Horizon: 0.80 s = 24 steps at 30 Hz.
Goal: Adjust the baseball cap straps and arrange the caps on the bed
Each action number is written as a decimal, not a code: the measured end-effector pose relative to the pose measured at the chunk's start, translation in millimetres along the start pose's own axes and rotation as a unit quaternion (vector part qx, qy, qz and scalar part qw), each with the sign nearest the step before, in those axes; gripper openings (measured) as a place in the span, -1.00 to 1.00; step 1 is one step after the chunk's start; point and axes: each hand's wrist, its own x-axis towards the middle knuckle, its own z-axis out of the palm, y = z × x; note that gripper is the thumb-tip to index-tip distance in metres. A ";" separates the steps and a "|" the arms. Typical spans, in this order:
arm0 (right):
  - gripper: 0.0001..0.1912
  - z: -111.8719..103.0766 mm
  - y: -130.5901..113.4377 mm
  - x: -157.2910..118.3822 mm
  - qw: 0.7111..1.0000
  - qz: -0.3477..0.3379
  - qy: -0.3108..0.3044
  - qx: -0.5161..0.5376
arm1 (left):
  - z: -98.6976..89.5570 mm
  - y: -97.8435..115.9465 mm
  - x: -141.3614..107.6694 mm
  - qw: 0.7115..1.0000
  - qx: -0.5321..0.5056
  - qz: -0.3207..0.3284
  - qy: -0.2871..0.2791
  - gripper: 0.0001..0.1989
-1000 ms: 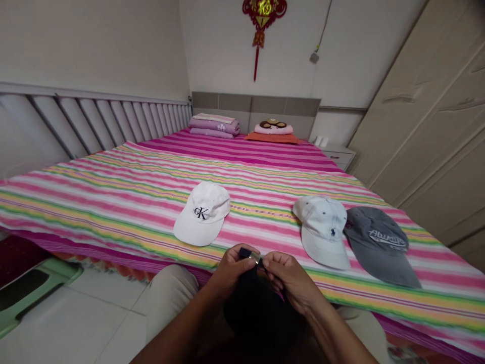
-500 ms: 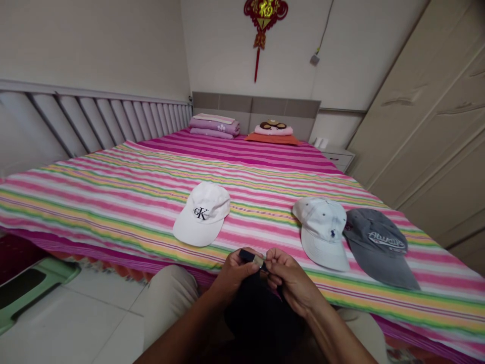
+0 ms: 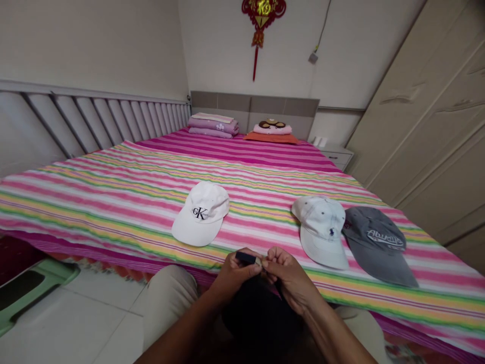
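Head view: both hands meet in front of the bed's near edge, above the person's lap.
Left hand (image 3: 235,277): fingers curled closed around a dark strap (image 3: 245,258), thumb pressed down near its metal clasp (image 3: 258,261).
Right hand (image 3: 290,275): thumb and fingertips pinched together on the strap at the clasp end; the exact grip is too small to tell.
Black cap (image 3: 261,318): below the hands, between the knees, its outline mostly lost in shadow.
White cap (image 3: 200,217): on the striped bedspread (image 3: 113,192), left of centre, dark letters on its front.
Pale cap (image 3: 322,232): on the bedspread, right of the hands, with a small dark emblem.
Grey cap (image 3: 379,245): right beside the pale one, white lettering showing.
Green stool (image 3: 56,273): on the floor, far left.
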 end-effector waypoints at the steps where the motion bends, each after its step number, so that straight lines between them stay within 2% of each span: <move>1: -0.67 -0.3 0.6 0.4 1.000 0.002 0.002 0.008 | -0.4 0.2 -0.3 1.000 0.012 0.004 0.002 -0.79; 5: -0.64 -2.6 0.6 1.1 0.999 0.013 0.004 0.037 | -3.9 4.7 -2.0 0.999 0.033 0.003 -0.025 -0.74; 9: -0.63 -4.2 -2.5 0.0 1.000 0.006 -0.005 0.018 | -9.3 11.7 -0.1 0.998 0.001 -0.041 -0.058 -0.67; 11: -0.64 -4.6 -3.0 -0.3 1.000 0.006 -0.001 0.010 | -11.4 15.3 2.9 0.996 0.006 -0.071 -0.054 -0.71; 16: -0.63 -4.2 -2.4 -1.1 1.000 -0.001 0.001 -0.017 | -11.2 21.6 9.4 0.983 0.104 -0.138 -0.060 -0.77; 19: -0.68 -4.8 -7.5 -2.9 0.998 0.009 0.007 -0.057 | -11.0 21.5 10.0 0.982 0.044 -0.173 -0.069 -0.80; 21: -0.71 -8.8 -12.7 -3.9 0.994 0.020 -0.018 -0.106 | -12.9 21.2 9.6 0.979 -0.021 -0.185 -0.077 -0.83; 24: -0.62 -22.0 -16.7 -3.8 0.971 0.031 -0.108 -0.209 | -18.1 23.4 9.2 0.981 -0.062 -0.165 -0.077 -0.86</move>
